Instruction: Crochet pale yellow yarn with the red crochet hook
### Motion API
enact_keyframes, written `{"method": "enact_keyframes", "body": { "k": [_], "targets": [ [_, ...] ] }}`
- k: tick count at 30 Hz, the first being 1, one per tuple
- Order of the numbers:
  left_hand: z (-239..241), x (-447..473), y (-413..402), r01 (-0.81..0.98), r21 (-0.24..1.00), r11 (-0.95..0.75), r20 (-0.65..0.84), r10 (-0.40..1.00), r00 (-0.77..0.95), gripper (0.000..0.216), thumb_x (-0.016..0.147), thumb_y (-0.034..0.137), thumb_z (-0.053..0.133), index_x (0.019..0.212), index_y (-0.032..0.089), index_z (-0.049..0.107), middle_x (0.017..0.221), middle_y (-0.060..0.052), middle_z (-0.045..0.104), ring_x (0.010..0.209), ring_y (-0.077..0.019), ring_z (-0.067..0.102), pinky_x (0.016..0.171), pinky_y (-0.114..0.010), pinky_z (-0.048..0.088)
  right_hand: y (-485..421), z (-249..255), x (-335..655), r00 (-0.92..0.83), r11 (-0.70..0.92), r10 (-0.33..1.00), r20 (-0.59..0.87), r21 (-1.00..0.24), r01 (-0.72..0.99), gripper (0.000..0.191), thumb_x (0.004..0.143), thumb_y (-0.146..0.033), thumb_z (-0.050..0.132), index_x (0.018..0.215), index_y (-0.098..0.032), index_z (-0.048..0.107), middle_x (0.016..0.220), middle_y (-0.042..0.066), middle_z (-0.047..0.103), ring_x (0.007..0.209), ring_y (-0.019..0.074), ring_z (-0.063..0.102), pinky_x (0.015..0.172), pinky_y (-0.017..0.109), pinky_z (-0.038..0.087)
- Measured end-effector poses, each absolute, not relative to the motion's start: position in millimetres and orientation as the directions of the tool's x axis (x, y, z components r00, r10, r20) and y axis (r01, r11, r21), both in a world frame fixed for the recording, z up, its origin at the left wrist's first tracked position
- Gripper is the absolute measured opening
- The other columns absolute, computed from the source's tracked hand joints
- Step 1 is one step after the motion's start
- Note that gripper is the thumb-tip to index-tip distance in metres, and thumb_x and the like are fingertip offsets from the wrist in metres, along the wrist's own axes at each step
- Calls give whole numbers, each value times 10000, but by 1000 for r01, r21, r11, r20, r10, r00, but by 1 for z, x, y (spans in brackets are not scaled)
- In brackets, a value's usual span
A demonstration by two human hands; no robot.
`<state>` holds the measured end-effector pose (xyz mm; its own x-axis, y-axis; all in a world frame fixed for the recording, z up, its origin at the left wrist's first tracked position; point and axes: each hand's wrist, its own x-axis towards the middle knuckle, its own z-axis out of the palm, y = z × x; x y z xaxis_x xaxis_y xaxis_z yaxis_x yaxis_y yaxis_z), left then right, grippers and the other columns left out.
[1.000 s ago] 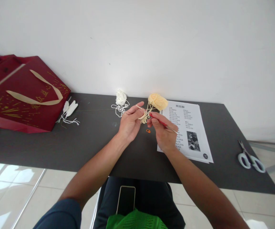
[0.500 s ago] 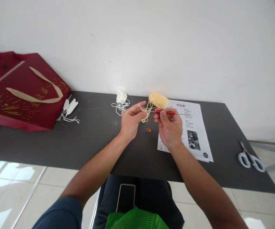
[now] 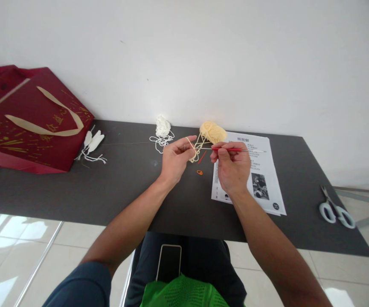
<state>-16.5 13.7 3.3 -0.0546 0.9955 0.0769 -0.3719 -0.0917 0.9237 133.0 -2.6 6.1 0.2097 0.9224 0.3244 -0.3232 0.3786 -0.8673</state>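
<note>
My left hand (image 3: 177,158) pinches pale yellow yarn (image 3: 192,144), with a strand running over the raised index finger. In my right hand (image 3: 232,166) is a crochet hook (image 3: 230,149) with a red handle, held level between thumb and fingers. Its metal shaft reaches left toward the yarn at my left fingertips; whether the tip is in a loop is too small to tell. Behind my hands lies a ball of yellow yarn (image 3: 213,132). On the table below sit a thin red needle-like piece (image 3: 202,157) and an orange stitch marker (image 3: 199,172).
Printed sheets (image 3: 269,187) lie under my right hand. Scissors (image 3: 335,209) rest at the right end of the dark table (image 3: 123,183). White yarn (image 3: 163,127), small white knitted pieces (image 3: 95,141) and a red gift bag (image 3: 33,123) stand left. A phone (image 3: 169,262) is on my lap.
My right hand has shifted slightly right with the crochet hook, drawing away from my left hand. The left hand stays nearly where it was, still pinching the yarn.
</note>
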Motion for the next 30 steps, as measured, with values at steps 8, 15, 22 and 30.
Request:
{"method": "enact_keyframes", "body": {
  "k": [8,15,22,30],
  "targets": [
    [4,-23,16,-328,944,-23,40,998,45,319,653,118,714,945,185,823,696,-4,687,619,-115,554,610,-257,403,-3,9,135,198,363,928,315,-883,-298,239,842,-373,799,878,-272,585,846,-40,738,601,93,598,578,254,479],
    [11,-26,16,-398,914,86,-30,989,145,277,607,111,661,831,149,820,620,-19,641,561,-115,504,569,-273,359,-4,9,136,166,346,937,307,-872,-345,241,841,-353,805,879,-267,583,825,-41,727,587,85,581,561,242,456],
    [13,-29,18,-476,864,164,-48,968,247,279,596,105,641,816,106,812,552,-27,576,517,-98,439,540,-272,336,-5,13,136,146,284,958,246,-881,-377,273,814,-384,826,864,-268,584,825,-43,723,589,80,572,554,229,468],
    [9,-29,17,-449,887,104,-10,978,207,170,626,162,790,794,161,817,690,-42,702,614,-126,575,618,-274,441,-1,12,138,66,36,998,-4,-805,-592,286,755,-354,882,791,-229,627,804,-39,746,595,51,598,510,148,506]
  ]
}}
